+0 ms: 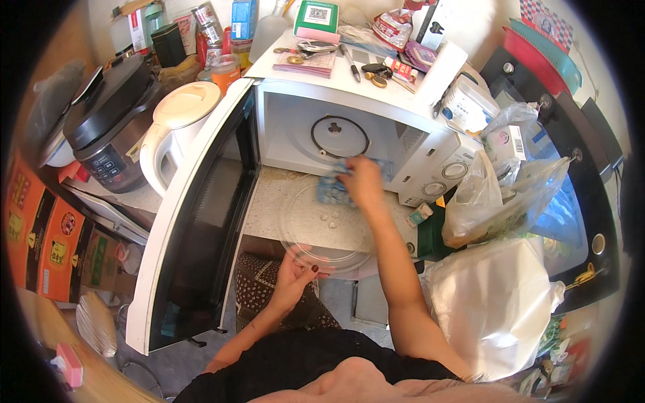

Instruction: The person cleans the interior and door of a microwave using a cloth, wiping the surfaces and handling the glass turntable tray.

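Note:
My left hand grips the near edge of a clear round glass turntable plate, its thumb on the rim. A blue patterned cloth is bunched in my right hand, over the plate's far right part. Motion smears the cloth, and I cannot tell whether it touches the glass. Just beyond, the white microwave oven stands with its door swung wide to the left. A dark roller ring lies on the oven's floor.
Left of the door stand a cream kettle and a black electric cooker. Keys, a pen and packets lie on the microwave. To the right are plastic bags, a green container and a large white jug-like container.

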`<move>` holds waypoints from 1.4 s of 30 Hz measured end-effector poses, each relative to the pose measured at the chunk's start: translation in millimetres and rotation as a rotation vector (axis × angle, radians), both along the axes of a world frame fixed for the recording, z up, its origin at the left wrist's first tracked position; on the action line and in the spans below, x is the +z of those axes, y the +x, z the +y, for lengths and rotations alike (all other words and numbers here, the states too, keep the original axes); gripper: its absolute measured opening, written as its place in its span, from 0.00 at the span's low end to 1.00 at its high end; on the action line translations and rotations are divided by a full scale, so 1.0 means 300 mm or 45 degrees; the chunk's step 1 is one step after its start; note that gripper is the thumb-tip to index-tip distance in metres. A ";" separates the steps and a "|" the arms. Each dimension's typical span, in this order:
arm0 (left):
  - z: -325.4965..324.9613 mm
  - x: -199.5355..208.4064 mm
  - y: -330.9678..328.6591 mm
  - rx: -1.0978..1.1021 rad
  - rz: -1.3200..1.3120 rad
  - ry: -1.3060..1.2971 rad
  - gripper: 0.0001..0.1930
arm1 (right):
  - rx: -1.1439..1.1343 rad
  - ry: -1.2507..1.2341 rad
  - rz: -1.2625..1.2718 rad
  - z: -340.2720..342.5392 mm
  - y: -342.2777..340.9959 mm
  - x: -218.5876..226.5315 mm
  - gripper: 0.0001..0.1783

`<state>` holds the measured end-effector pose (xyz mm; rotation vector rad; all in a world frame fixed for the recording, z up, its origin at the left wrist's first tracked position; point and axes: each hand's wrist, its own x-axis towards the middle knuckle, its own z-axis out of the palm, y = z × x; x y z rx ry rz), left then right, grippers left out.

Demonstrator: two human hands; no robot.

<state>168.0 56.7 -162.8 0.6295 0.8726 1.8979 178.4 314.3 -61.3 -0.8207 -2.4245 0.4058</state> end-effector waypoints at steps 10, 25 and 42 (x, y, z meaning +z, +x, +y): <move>0.007 -0.018 -0.007 -0.002 0.046 0.023 0.24 | 0.278 0.164 0.077 -0.129 -0.303 -0.065 0.09; 0.031 0.035 0.013 0.122 -0.119 -0.155 0.15 | -0.073 0.064 0.012 -0.023 -0.014 -0.011 0.08; -0.060 0.077 -0.042 0.355 -0.112 -0.204 0.07 | -0.333 0.466 0.086 -0.024 0.125 -0.068 0.06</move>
